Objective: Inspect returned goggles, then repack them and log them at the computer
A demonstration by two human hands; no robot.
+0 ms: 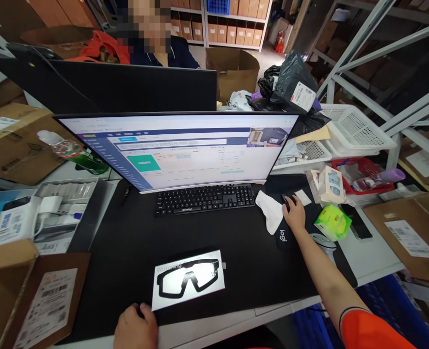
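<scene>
My right hand point(294, 213) rests over a dark computer mouse point(286, 202), fingers wrapped on it. A white sock-shaped cloth point(270, 212) lies just left of that hand, partly over the mouse pad point(282, 237) marked "logi". My left hand point(136, 327) is at the front edge of the desk with its fingers curled in; whether anything is inside them is hidden. Close beside its thumb lies a flat white box point(189, 280) printed with a pair of black-framed wraparound goggles. Behind stand a black keyboard point(205, 198) and a lit monitor point(185, 150) with a web page open.
An open cardboard box point(47, 300) stands at left, near a grey tray point(90, 194) of small goods. At right are a green tissue pack point(332, 223), a phone point(356, 221), a handheld scanner point(323, 242) and a red basket point(363, 169). A person point(185, 53) sits opposite.
</scene>
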